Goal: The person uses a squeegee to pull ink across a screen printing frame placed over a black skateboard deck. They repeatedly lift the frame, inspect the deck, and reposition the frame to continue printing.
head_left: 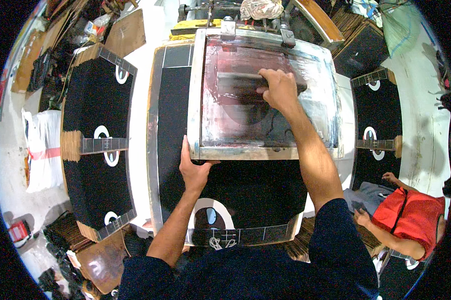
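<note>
A screen-printing frame with a pale wooden border lies over a black panel in front of me. Its mesh carries smears of red, white and dark ink. My right hand is closed on a squeegee, a dark bar blurred by motion, on the upper middle of the mesh. My left hand grips the near left corner of the frame, its thumb along the near edge and a finger up the left side. The panel's near part shows a white ring with a blue drop shape and a grey gridded strip.
Stacks of similar black printed panels stand left and right. Metal hinge clamps hold the frame's far edge. At the lower right another person in a red top sits with hands near grey cloth. Boards and bundles line the left wall.
</note>
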A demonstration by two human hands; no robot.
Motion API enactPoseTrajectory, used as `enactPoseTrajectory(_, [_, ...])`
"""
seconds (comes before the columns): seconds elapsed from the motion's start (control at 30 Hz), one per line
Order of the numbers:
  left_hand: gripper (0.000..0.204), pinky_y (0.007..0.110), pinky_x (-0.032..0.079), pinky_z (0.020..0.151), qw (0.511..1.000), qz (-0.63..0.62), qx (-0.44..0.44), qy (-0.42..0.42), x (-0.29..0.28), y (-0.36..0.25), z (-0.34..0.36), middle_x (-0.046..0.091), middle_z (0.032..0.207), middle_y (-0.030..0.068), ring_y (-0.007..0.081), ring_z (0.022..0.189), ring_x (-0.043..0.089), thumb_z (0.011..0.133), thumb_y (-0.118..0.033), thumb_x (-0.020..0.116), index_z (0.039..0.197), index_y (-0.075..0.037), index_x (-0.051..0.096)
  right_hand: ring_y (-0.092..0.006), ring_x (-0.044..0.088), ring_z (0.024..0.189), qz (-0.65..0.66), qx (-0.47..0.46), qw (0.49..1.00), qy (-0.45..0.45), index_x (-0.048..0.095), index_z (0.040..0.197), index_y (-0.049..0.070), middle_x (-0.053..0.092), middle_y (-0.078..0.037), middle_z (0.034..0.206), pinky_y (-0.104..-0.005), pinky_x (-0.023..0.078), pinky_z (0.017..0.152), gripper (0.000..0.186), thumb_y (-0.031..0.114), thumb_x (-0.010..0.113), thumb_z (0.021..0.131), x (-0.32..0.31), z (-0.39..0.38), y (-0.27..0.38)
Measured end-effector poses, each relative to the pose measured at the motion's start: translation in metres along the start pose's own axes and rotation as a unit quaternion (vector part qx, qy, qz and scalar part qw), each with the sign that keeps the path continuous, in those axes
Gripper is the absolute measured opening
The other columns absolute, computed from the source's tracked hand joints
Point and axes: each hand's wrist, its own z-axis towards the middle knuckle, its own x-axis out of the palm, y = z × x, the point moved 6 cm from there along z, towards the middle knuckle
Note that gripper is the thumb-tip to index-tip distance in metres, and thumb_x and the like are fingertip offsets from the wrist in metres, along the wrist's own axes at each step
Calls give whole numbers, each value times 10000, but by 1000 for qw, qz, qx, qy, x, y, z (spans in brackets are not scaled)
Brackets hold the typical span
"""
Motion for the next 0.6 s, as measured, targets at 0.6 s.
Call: enactPoseTrajectory(0.6, [1209,396,485,1111,1000,10,14,-2,2,-1,4,514,1527,222,312,1346,573,563,-121,993,1575,22,347,-302,697,1059,-33,28,998,-49,724,1122,195,747,-54,1099,-502,520,874,383,291,846,772,35,79,-35])
